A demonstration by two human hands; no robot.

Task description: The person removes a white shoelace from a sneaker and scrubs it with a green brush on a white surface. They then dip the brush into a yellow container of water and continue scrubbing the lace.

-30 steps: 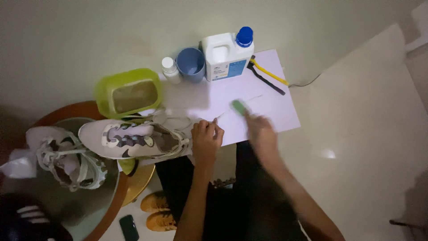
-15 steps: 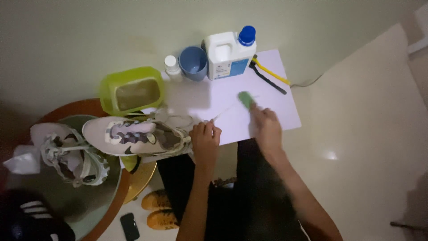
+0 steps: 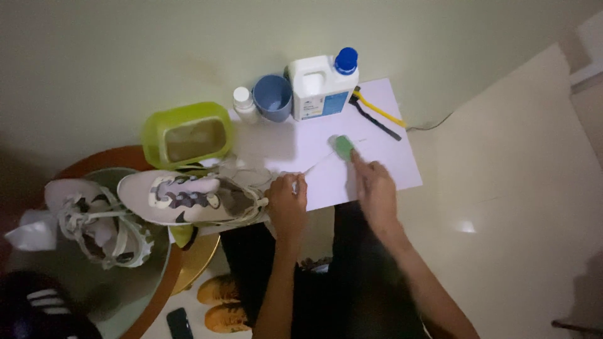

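My left hand (image 3: 287,202) pinches one end of a white shoelace (image 3: 314,167) at the near edge of a white sheet (image 3: 389,150). My right hand (image 3: 373,182) holds a small green brush (image 3: 343,147) against the lace on the sheet. A pale sneaker (image 3: 188,198) lies on its side just left of my left hand, its loose laces trailing onto the sheet.
At the back stand a white jug with a blue cap (image 3: 323,88), a blue cup (image 3: 272,97), a small white bottle (image 3: 244,103) and a green tub of murky water (image 3: 186,135). A yellow and black brush (image 3: 377,113) lies far right. A second sneaker (image 3: 94,220) rests on a round table (image 3: 157,295).
My right hand has slid the green brush away from me along the lace, toward the far right. My left hand stays put, holding the lace end.
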